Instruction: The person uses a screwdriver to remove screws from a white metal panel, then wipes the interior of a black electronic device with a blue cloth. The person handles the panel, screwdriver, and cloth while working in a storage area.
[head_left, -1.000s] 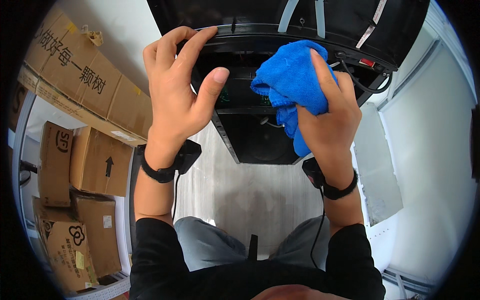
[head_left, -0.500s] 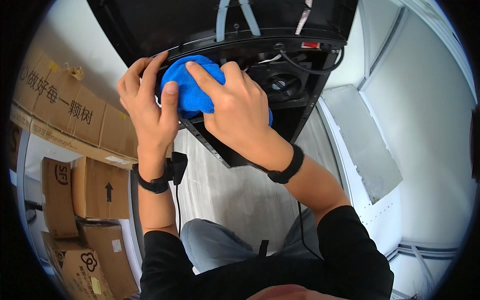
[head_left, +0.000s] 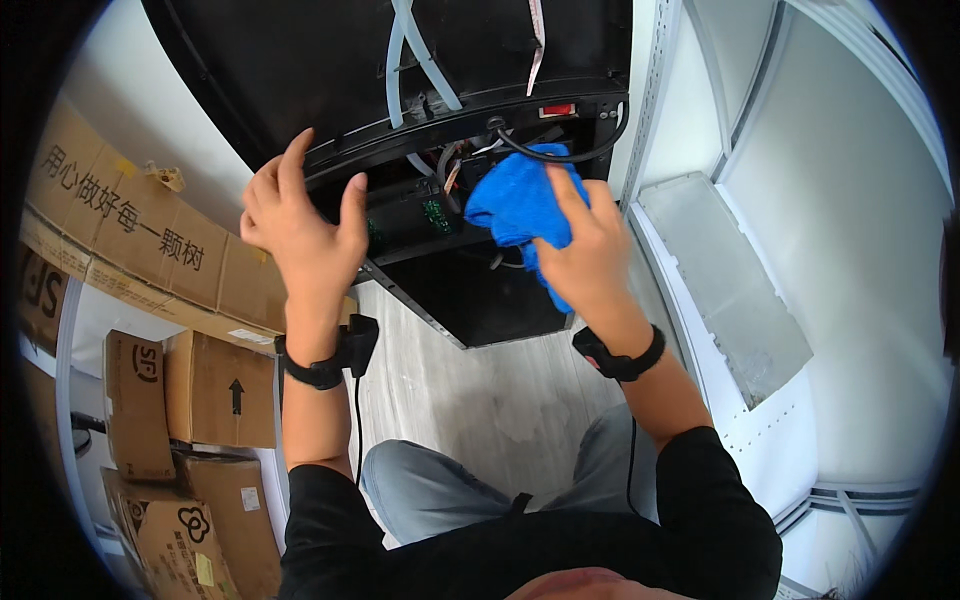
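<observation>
Along the left edge of the frame, brown cardboard boxes (head_left: 150,290) are lying stacked against a white wall, some printed, 1 marked with a black arrow.

Right of them, left of centre, the left hand (head_left: 300,225) is reaching up with its fingers spread and open, gripping nothing. Its fingertips are resting on the curved lower rim of a black machine (head_left: 300,70) that is filling the upper middle of the frame, and its thumb is pointing up beside a dark panel. A black wristband (head_left: 318,368) with a small black box and a thin cord is sitting on that wrist.

At the top centre, pale hoses (head_left: 415,60) are running down the black casing into an open cavity, where wires and a green circuit board (head_left: 435,212) are showing. A small red part (head_left: 557,110) is sitting on the rim just right of the hoses, and a black cable (head_left: 560,152) is looping below it.

Just right of centre, the right hand (head_left: 585,250) is pressing a blue cloth (head_left: 515,205) against the cavity's opening, fingers laid flat over the cloth and holding it bunched there. The cloth is hanging partly down past the palm. A black band is circling this wrist too.

At the bottom, grey trousers and black sleeves are showing over a pale wood-look floor (head_left: 480,400).

On the right, a grey flat panel (head_left: 725,280) is lying on white shelving.
</observation>
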